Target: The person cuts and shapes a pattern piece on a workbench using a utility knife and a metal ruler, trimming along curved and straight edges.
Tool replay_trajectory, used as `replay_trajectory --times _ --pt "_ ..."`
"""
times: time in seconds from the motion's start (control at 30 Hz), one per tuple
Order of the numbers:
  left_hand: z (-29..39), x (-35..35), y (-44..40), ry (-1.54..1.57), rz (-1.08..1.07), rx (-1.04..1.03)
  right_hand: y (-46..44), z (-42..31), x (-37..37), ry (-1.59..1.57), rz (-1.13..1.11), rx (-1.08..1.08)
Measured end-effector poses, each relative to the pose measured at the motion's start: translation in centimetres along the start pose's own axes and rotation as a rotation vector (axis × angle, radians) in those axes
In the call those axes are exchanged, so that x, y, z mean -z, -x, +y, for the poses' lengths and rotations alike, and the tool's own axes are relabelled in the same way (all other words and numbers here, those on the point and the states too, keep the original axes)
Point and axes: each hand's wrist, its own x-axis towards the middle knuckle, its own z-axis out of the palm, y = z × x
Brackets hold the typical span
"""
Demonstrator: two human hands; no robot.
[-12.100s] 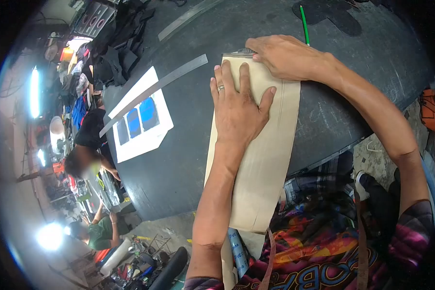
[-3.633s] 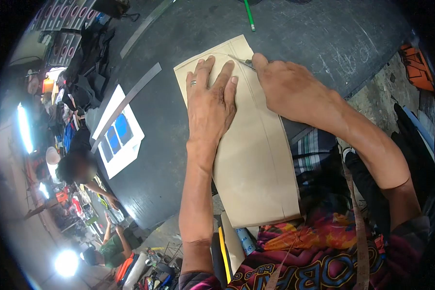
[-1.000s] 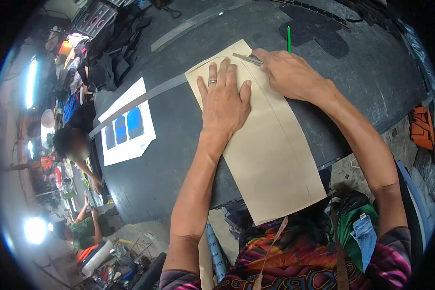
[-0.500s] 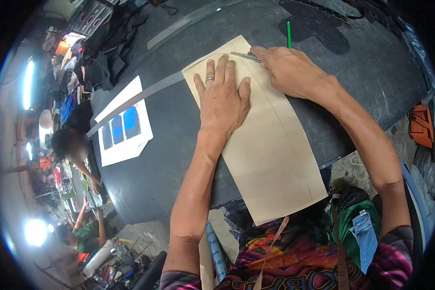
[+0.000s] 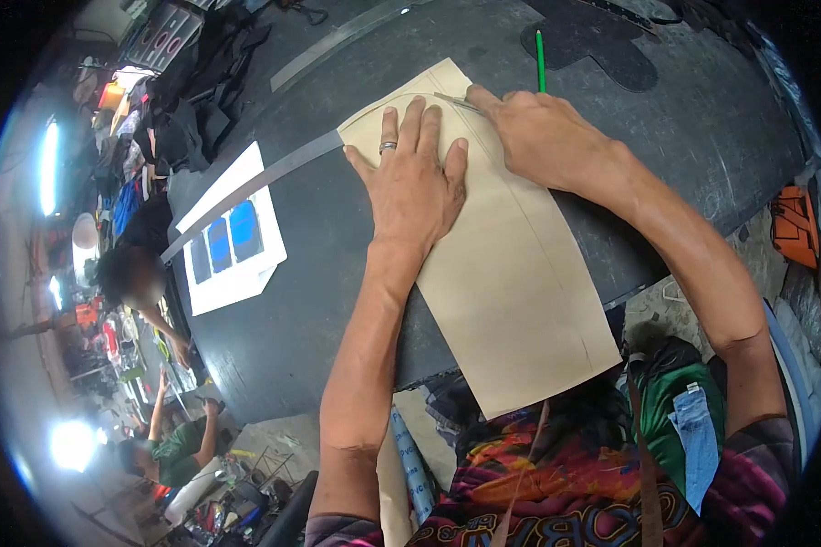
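A long tan sheet of card [image 5: 520, 301] lies slantwise on the dark table, with pencil-like lines along its length and a curved line near its far end. My left hand [image 5: 415, 187] rests flat on the upper part of the card, fingers spread, a ring on one finger. Closed around a slim pointed metal tool [image 5: 454, 100], my right hand [image 5: 547, 137] is at the card's far right edge. The tool's tip meets the card near the curved line; its exact kind is hidden by my fingers.
A green pencil [image 5: 541, 62] lies beyond my right hand, beside a dark flat template [image 5: 602, 55]. To the left, a metal strip [image 5: 274, 178] crosses a white sheet with blue printed shapes [image 5: 269, 246]. Another strip [image 5: 328, 55] lies farther back. Two people work at left.
My right hand and the tool have shifted slightly left and up in view. My left hand remains flat on the card. A person in green at lower left has moved their arms.
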Motion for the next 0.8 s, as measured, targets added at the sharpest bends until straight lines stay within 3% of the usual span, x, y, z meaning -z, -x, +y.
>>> replay_trajectory --times 0.17,0.8 --pt "-0.1 0.1 0.1 0.012 0.003 -0.004 0.5 0.3 -1.4 0.042 0.135 0.025" --pt "-0.1 0.1 0.1 0.017 0.025 -0.017 1.9 -1.9 -1.6 -0.006 0.157 -0.058"
